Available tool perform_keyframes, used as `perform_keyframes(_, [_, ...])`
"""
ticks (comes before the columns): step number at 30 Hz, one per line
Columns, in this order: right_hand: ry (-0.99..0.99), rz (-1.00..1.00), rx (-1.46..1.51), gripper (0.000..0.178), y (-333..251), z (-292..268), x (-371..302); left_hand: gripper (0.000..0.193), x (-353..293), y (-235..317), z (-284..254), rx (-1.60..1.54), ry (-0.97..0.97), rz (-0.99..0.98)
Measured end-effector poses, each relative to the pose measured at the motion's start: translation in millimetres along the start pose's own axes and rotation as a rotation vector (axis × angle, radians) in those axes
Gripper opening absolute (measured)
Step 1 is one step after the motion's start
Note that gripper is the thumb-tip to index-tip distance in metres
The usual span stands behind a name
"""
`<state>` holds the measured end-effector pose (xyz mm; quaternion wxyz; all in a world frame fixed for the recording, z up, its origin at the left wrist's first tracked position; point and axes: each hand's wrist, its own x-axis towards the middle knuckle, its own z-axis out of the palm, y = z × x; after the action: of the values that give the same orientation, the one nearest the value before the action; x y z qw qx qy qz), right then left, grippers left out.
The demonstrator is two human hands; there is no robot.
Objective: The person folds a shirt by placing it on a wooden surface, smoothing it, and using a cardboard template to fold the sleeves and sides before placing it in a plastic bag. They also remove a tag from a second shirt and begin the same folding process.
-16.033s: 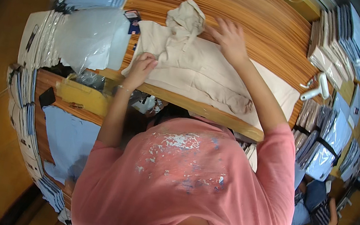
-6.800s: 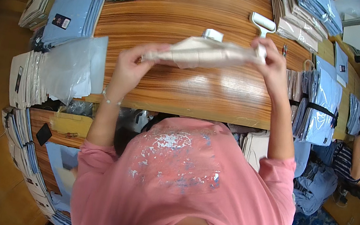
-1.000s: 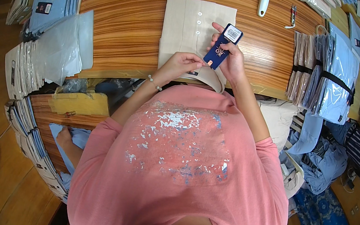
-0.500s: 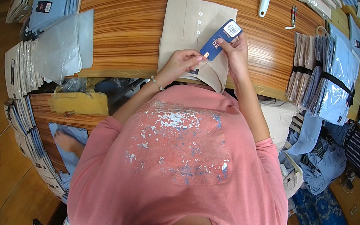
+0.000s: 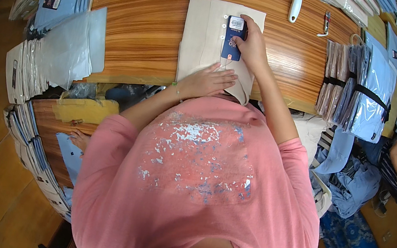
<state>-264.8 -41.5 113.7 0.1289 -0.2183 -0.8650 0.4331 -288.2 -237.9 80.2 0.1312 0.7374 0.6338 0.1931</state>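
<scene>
A folded beige shirt [image 5: 200,35] with white buttons lies on the wooden table in front of me, its collar towards my body. On its button front rests a dark blue hang tag [image 5: 231,51] with a white label at its far end and a thin string at its near end. My right hand [image 5: 251,46] grips the tag along its right side, thumb on its face and index finger at the far corner. Spread flat over the collar end, my left hand [image 5: 209,82] covers part of the collar and the string's lower end.
Clear plastic bags [image 5: 66,49] overlie packed shirts at the left. Banded bagged shirts [image 5: 371,95] stand at the right. A white-handled roller [image 5: 296,6] and a small red-handled tool [image 5: 326,24] lie at the back. Another person's hand [image 5: 80,140] touches blue cloth at lower left.
The tag was held tilted above the shirt by both hands; now it lies straight along the button front. My left hand has let go of the string end and flattened onto the collar.
</scene>
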Motion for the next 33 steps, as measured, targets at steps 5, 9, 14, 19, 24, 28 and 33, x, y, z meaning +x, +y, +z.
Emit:
perform_keyframes(5, [-0.008, -0.099, -0.297, 0.061, -2.6, -3.6, 0.0, 0.043, -2.9, -1.8, 6.0, 0.075, -0.065, 0.07])
perform_keyframes(9, [0.002, -0.125, -0.315, 0.06, 1.4, -5.5, -0.3, 0.043, -3.5, -4.5, 12.9, 0.07, -0.047, 0.087])
perform_keyframes(14, [-0.027, -0.127, -0.364, 0.06, 9.5, -7.9, 3.3, 0.043, -2.5, -4.8, 16.5, 0.221, -0.01, 0.125])
perform_keyframes(19, [-0.072, -0.115, -0.567, 0.057, 5.2, -3.0, 2.7, 0.043, -11.4, -13.6, 15.8, 0.326, -0.004, 0.195])
perform_keyframes(24, [-0.028, -0.333, -0.467, 0.041, 12.7, 0.5, -0.7, 0.04, -17.6, -13.9, -1.1, 0.171, 0.025, 0.364])
perform_keyframes(28, [0.03, -0.355, -0.395, 0.036, 5.8, -4.8, -5.4, 0.033, -59.6, -36.6, -85.9, 0.163, 0.352, -0.052])
perform_keyframes(33, [0.019, -0.345, -0.233, 0.029, -39.2, 0.3, 3.9, 0.054, -239.8, -113.0, -137.4, 0.818, 0.866, -1.406])
